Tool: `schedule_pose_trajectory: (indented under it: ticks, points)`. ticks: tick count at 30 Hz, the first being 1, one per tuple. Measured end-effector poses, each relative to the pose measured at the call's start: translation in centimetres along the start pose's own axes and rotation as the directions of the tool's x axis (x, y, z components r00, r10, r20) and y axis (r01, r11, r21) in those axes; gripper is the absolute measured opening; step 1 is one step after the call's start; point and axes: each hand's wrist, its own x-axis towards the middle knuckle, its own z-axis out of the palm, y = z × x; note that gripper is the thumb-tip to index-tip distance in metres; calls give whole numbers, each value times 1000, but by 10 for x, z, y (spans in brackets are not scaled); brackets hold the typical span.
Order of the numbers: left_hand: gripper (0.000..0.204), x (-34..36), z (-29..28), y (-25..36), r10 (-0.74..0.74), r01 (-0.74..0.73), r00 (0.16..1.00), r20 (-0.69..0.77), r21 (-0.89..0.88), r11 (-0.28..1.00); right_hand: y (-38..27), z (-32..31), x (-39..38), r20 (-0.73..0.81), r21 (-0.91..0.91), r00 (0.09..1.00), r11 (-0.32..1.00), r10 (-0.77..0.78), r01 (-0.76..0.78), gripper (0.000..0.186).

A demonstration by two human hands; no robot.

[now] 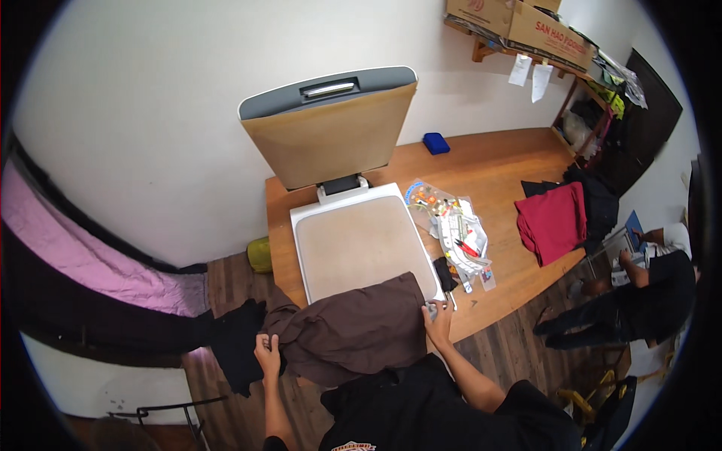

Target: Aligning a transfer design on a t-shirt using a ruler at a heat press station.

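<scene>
A dark brown cloth garment (361, 331) lies over the near edge of an opened heat press, covering the front of its beige lower plate (350, 240). The padded upper plate (331, 135), with a grey handle end, stands raised behind. My left hand (267, 355) is closed on the left side of the cloth, where it bunches into folds. At the other side, my right hand (438, 325) has its fingers curled at the cloth's edge, next to the press's front right corner. The garment's near end hangs toward my body.
Right of the press lie plastic-wrapped colourful prints (459, 233) and a small black item (445, 274). Dark red cloth (553, 222) sits on the table's right end, with a blue pouch (435, 143) behind. Black cloth (241, 346) is at lower left. Another person (639, 297) is at right.
</scene>
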Motion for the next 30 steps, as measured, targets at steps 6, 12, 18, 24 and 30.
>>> schedule_pose_trajectory:
  ticks: [6, 12, 18, 24, 30]
  points:
    - [32, -5, 0, 22, 10, -11, 999, -39, -23, 1000, -14, 48, 51, 55, -19, 997, 999, -48, 49, 22]
    - [30, -4, -8, 49, 101, -98, 991, -89, 30, 995, -15, 51, 67, 263, 386, 959, 900, 104, -204, 20]
    - [30, -11, -13, 64, -18, 13, 995, 97, 46, 999, -22, 46, 73, 280, 115, 946, 984, -165, 137, 21]
    - [30, -13, -10, 65, -13, 13, 1000, -8, 33, 999, -23, 55, 77, 219, 136, 969, 987, -116, 88, 19]
    - [26, -13, -30, 71, -23, 19, 999, 38, 101, 995, -37, 14, 84, 292, 500, 946, 820, 142, -278, 17]
